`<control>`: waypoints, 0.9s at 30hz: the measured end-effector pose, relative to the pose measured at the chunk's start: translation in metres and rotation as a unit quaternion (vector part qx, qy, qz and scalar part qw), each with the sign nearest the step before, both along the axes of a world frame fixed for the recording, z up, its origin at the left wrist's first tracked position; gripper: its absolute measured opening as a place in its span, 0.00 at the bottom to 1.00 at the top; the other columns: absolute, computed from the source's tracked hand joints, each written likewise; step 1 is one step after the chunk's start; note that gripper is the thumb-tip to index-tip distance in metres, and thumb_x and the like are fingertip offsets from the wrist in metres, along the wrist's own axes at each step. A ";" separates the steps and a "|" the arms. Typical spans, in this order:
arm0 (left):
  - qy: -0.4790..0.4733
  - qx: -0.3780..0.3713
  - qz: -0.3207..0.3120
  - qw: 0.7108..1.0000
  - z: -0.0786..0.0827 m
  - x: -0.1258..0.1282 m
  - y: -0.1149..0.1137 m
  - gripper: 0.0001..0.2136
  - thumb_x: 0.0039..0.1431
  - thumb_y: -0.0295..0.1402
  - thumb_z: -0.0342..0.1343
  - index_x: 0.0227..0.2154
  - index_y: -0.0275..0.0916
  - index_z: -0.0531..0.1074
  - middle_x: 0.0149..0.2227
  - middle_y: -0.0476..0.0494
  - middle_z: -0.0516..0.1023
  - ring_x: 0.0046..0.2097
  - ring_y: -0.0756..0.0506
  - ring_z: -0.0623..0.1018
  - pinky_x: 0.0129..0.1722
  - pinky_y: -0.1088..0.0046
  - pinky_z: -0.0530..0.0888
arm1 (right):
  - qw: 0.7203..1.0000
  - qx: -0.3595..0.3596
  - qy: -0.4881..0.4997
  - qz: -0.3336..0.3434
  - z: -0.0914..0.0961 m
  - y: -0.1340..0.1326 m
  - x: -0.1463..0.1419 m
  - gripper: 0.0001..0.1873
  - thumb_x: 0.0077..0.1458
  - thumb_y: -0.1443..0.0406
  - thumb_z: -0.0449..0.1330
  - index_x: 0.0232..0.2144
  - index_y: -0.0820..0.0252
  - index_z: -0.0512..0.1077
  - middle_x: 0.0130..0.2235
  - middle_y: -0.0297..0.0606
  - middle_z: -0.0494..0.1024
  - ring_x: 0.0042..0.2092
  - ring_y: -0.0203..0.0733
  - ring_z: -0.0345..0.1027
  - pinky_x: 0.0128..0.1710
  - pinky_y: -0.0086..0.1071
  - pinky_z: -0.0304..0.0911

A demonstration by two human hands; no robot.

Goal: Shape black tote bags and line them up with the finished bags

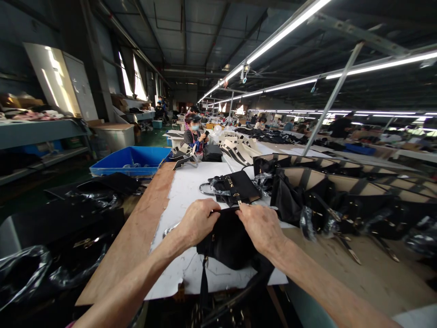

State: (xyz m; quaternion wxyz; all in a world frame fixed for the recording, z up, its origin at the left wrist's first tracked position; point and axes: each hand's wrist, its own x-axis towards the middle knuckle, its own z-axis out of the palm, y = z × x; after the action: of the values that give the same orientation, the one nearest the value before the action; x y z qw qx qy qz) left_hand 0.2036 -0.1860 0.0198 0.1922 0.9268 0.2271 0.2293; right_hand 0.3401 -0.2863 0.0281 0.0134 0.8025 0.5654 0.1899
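Observation:
A black handbag (pixel 228 241) lies on a white sheet (pixel 191 191) on the workbench, its strap hanging over the near edge. My left hand (pixel 196 222) grips the bag's top edge on the left with curled fingers. My right hand (pixel 261 226) pinches the top edge on the right, beside a small gold fitting. Just beyond lies a second black handbag (pixel 235 187) with gold hardware and plastic-wrapped handles.
A row of black and beige bags (pixel 341 191) runs along the bench to the right. A blue bin (pixel 131 160) stands at the left, dark bags in plastic (pixel 51 255) below it. A seated person (pixel 194 134) works further down the bench. Shelving lines the left wall.

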 end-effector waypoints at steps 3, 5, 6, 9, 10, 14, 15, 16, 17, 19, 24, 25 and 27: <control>0.090 0.056 0.004 0.994 0.011 0.022 -0.005 0.10 0.49 0.31 0.48 0.33 0.40 0.72 0.31 0.43 0.76 0.35 0.43 0.73 0.35 0.70 0.67 | 1.000 0.002 -0.003 -0.004 -0.002 0.000 0.002 0.11 0.57 0.64 0.45 0.30 0.57 0.67 0.26 0.39 0.74 0.29 0.44 0.69 0.23 0.31 0.51; 0.132 0.087 -0.017 0.987 0.014 0.038 -0.006 0.09 0.49 0.32 0.48 0.31 0.39 0.72 0.32 0.41 0.76 0.36 0.41 0.73 0.34 0.67 0.68 | 1.000 0.005 0.001 0.011 0.000 -0.004 0.002 0.11 0.57 0.66 0.45 0.29 0.56 0.67 0.27 0.38 0.74 0.29 0.43 0.68 0.23 0.31 0.51; 0.142 0.098 -0.029 0.985 0.013 0.044 -0.005 0.09 0.49 0.31 0.48 0.29 0.38 0.73 0.31 0.40 0.76 0.36 0.41 0.74 0.33 0.67 0.68 | 1.000 0.011 0.005 0.026 0.001 -0.008 0.002 0.10 0.56 0.67 0.45 0.30 0.56 0.66 0.28 0.36 0.74 0.29 0.42 0.68 0.23 0.31 0.51; 0.137 0.114 -0.056 0.982 0.009 0.053 -0.004 0.09 0.49 0.31 0.48 0.29 0.38 0.73 0.31 0.40 0.76 0.35 0.41 0.74 0.32 0.68 0.68 | 0.997 0.055 0.006 0.062 0.006 -0.025 0.002 0.06 0.53 0.68 0.51 0.35 0.55 0.64 0.34 0.35 0.73 0.35 0.42 0.67 0.29 0.32 0.55; 0.132 0.113 -0.060 0.983 0.008 0.053 -0.003 0.09 0.49 0.31 0.48 0.29 0.38 0.73 0.31 0.40 0.76 0.35 0.42 0.74 0.32 0.69 0.68 | 0.995 0.079 0.003 0.057 0.007 -0.032 0.003 0.10 0.50 0.68 0.54 0.38 0.56 0.63 0.37 0.37 0.72 0.39 0.44 0.66 0.32 0.32 0.56; 0.136 0.091 -0.058 0.985 0.008 0.048 -0.005 0.09 0.49 0.33 0.50 0.28 0.39 0.74 0.30 0.42 0.76 0.35 0.43 0.74 0.31 0.71 0.67 | 0.990 0.110 0.083 -0.029 0.007 -0.058 0.007 0.25 0.42 0.66 0.61 0.44 0.58 0.59 0.41 0.41 0.70 0.42 0.47 0.65 0.36 0.34 0.57; 0.138 0.088 -0.058 0.985 0.009 0.047 -0.005 0.08 0.48 0.33 0.50 0.28 0.39 0.74 0.29 0.42 0.76 0.35 0.43 0.74 0.31 0.72 0.67 | 0.986 0.089 0.126 -0.056 0.007 -0.063 0.009 0.22 0.42 0.66 0.60 0.42 0.58 0.60 0.38 0.40 0.72 0.39 0.46 0.66 0.33 0.33 0.58; 0.139 0.087 -0.061 0.985 0.010 0.046 -0.006 0.08 0.48 0.33 0.50 0.28 0.39 0.74 0.29 0.43 0.76 0.35 0.43 0.74 0.31 0.72 0.66 | 0.981 0.062 0.165 -0.080 0.007 -0.067 0.011 0.17 0.44 0.66 0.59 0.39 0.57 0.62 0.35 0.37 0.73 0.37 0.44 0.67 0.30 0.31 0.57; 0.139 0.088 -0.063 0.984 0.011 0.046 -0.005 0.08 0.48 0.33 0.51 0.28 0.40 0.74 0.29 0.43 0.76 0.34 0.44 0.74 0.30 0.73 0.66 | 0.976 0.036 0.193 -0.097 0.007 -0.070 0.014 0.11 0.45 0.66 0.57 0.35 0.56 0.63 0.32 0.35 0.73 0.35 0.43 0.68 0.28 0.29 0.56; 0.137 0.091 -0.069 0.984 0.013 0.045 -0.004 0.07 0.47 0.33 0.51 0.27 0.40 0.74 0.29 0.44 0.76 0.34 0.44 0.74 0.30 0.73 0.65 | 0.971 0.002 0.215 -0.102 0.009 -0.073 0.022 0.02 0.48 0.67 0.53 0.27 0.56 0.65 0.28 0.33 0.73 0.32 0.40 0.67 0.27 0.27 0.53; 0.144 0.091 -0.079 0.982 0.027 0.038 -0.001 0.07 0.47 0.32 0.51 0.25 0.39 0.74 0.26 0.45 0.75 0.31 0.46 0.73 0.27 0.75 0.63 | 0.983 -0.009 0.182 -0.034 0.024 -0.065 0.058 0.09 0.49 0.66 0.50 0.21 0.57 0.68 0.22 0.30 0.70 0.26 0.34 0.63 0.25 0.25 0.50; 0.146 0.088 -0.081 0.982 0.032 0.036 -0.001 0.07 0.47 0.32 0.51 0.25 0.39 0.74 0.25 0.46 0.74 0.30 0.47 0.72 0.27 0.76 0.62 | 0.984 -0.014 0.177 -0.020 0.028 -0.060 0.066 0.10 0.50 0.66 0.50 0.22 0.56 0.69 0.21 0.30 0.69 0.26 0.34 0.63 0.25 0.25 0.50; 0.142 0.079 -0.079 0.983 0.040 0.032 -0.001 0.07 0.46 0.32 0.51 0.23 0.39 0.73 0.23 0.47 0.73 0.28 0.48 0.70 0.25 0.76 0.61 | 0.985 -0.030 0.170 0.011 0.032 -0.049 0.080 0.10 0.50 0.65 0.49 0.24 0.55 0.70 0.21 0.30 0.69 0.26 0.33 0.63 0.25 0.25 0.50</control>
State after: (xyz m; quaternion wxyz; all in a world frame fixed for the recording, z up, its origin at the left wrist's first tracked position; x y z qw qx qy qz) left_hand 0.2360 -0.1872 0.0593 0.1017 0.9773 0.1589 0.0962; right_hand 0.4198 -0.3349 0.0606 -0.0607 0.8159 0.5741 0.0335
